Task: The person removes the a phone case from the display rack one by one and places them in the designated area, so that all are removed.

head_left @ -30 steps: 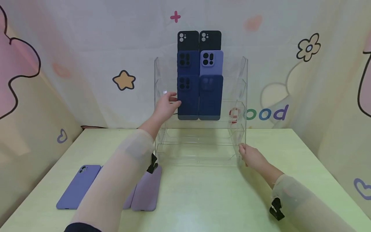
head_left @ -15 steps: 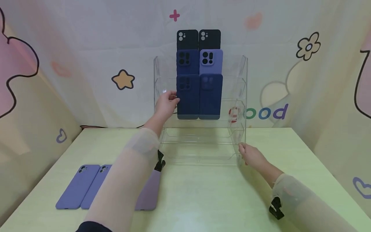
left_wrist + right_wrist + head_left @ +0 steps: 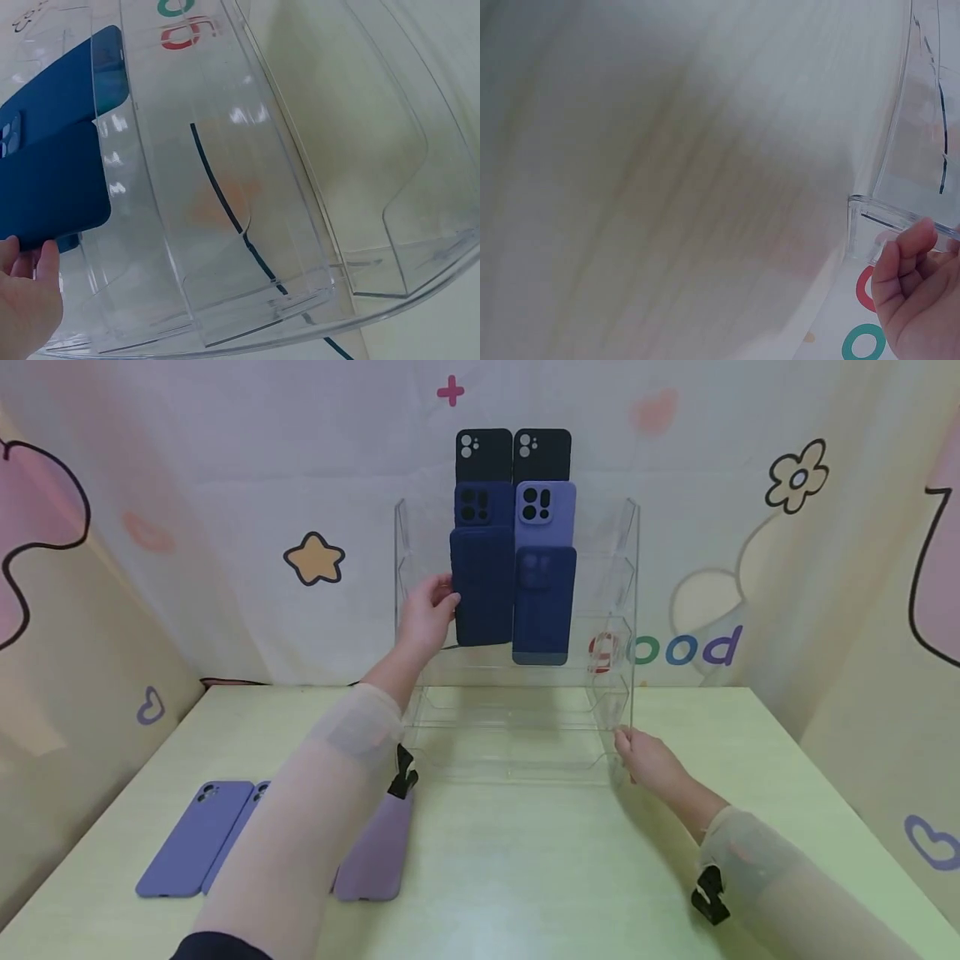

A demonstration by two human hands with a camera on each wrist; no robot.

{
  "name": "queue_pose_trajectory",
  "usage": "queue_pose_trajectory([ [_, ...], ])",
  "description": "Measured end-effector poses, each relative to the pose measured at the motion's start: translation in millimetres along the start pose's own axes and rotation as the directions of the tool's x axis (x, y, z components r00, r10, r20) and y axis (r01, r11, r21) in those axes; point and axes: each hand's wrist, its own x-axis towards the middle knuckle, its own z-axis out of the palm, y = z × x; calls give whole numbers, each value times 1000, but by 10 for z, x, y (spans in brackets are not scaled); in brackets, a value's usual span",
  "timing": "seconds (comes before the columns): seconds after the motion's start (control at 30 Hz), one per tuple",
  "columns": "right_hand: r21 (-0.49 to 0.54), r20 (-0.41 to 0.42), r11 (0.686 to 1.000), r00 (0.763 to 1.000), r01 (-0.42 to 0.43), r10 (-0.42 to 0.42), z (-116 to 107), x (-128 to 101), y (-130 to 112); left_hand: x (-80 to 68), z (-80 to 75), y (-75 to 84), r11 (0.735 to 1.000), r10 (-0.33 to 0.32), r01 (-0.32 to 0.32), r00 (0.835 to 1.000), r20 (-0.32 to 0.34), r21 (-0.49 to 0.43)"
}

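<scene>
My left hand (image 3: 427,617) pinches the left edge of a dark blue phone case (image 3: 483,587), which is raised above its tier in a clear acrylic rack (image 3: 510,764). Beside it, a second dark blue case (image 3: 543,610) stands lower in the same row. The left wrist view shows the fingertips (image 3: 48,259) at the edge of the held case (image 3: 56,184). Low on the rack's right side, my right hand (image 3: 651,758) grips the clear side panel. In the right wrist view that hand (image 3: 919,292) has curled fingers at the panel's edge.
Behind stand another dark blue case (image 3: 474,503), a lavender case (image 3: 545,514) and two black cases (image 3: 483,456) (image 3: 542,456). On the table (image 3: 525,877) at left lie periwinkle cases (image 3: 197,839) and a mauve case (image 3: 372,852), partly behind my left arm. A printed curtain hangs behind.
The dark blue case in my left hand has come up out of its slot and now covers more of the case behind. My right hand keeps its place on the rack.
</scene>
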Motion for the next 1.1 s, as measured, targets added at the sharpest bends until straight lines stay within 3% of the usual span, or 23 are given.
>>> queue_pose_trajectory([
  [0.23,-1,1,1000,1000,-9,9,-2,-11,-24,-101,-78,88,998,17,-18,1000,-21,-66],
  [0.4,-3,8,1000,1000,-10,10,1,-6,-31,-206,-171,135,992,4,-3,1000,2,-128],
  [0.53,-9,25,999,999,-33,33,7,-3,-28,-338,-263,134,983,-28,34,999,38,-178],
  [0.8,-26,29,999,999,-31,32,-2,19,-17,-710,-406,-11,975,-122,143,984,127,-170],
  [1.1,0,26,999,999,-34,34,8,30,9,-895,-431,-86,963,-165,195,973,163,-187],
])
